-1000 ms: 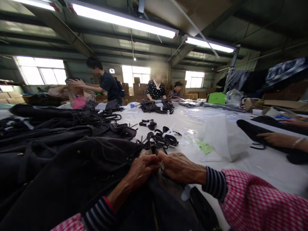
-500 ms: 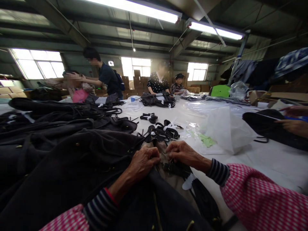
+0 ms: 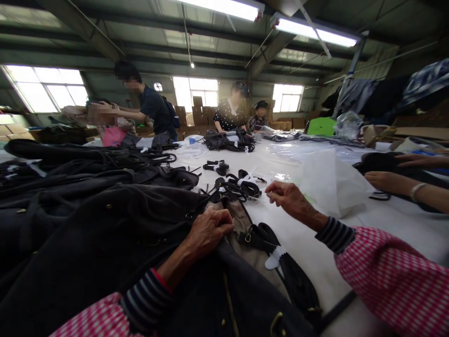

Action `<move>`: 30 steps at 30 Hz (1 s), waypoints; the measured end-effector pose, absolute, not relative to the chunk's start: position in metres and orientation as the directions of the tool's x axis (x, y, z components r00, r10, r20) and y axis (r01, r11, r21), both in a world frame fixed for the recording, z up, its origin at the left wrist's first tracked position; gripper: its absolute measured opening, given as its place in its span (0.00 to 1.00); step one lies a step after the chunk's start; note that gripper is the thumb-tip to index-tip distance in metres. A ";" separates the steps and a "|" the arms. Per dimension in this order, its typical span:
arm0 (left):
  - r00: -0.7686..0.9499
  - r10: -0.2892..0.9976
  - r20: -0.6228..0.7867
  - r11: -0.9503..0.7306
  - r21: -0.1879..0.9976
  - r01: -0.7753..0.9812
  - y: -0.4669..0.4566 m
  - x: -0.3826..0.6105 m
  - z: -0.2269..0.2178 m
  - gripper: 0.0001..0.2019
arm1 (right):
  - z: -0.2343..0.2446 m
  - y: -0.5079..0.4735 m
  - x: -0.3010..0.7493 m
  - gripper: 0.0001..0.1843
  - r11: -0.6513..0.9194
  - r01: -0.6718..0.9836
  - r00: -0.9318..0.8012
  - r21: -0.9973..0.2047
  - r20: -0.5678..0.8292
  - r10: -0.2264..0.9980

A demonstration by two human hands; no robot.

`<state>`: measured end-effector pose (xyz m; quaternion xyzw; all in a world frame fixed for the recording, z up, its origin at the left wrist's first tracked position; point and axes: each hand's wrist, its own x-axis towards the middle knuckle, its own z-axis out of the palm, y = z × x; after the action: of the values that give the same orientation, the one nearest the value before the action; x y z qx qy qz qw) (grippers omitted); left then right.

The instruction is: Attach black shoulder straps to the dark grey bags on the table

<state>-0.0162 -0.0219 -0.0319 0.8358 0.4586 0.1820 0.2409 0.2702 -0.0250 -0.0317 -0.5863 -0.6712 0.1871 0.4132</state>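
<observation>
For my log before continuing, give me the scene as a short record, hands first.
Left hand: bunched at the black fabric item, beside its beige lining; grip unclear
Right hand: over the white table, apart from the fabric; whether it holds anything unclear
Nearby: strap bundle with white wrap
Beyond: coiled black straps
Right side: co-worker's hand

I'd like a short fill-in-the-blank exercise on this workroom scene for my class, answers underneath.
Of the left hand and right hand, only the ____ rests on the dark fabric.
The wearer's cuffs are patterned with ____.
The tie around the nearest strap bundle is coloured ____.

Missing words: left; stripes; white.
</observation>
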 end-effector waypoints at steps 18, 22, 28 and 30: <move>0.526 0.842 0.120 -0.478 0.620 0.622 -0.021 -0.017 -0.032 0.07 | -0.036 -0.128 0.234 0.10 0.415 0.904 -0.399 -0.100 0.149 0.905; 0.561 0.816 0.140 -0.470 0.726 0.502 -0.021 -0.018 -0.032 0.07 | -0.030 -0.134 0.220 0.10 0.533 0.836 -0.512 -0.135 0.159 0.844; 0.558 0.819 0.131 -0.371 0.863 0.342 -0.019 -0.017 -0.032 0.10 | -0.012 -0.126 0.185 0.08 0.653 0.589 -0.593 -0.477 0.295 0.750; 0.546 0.826 0.140 -0.352 0.884 0.306 -0.019 -0.017 -0.032 0.11 | -0.016 -0.110 0.180 0.06 0.557 0.523 -0.445 -0.646 0.350 0.824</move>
<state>-0.0165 -0.0188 -0.0322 0.7655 0.3697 0.3003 0.4326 0.1801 -0.1097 -0.0158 -0.4112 -0.8187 0.2291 0.3289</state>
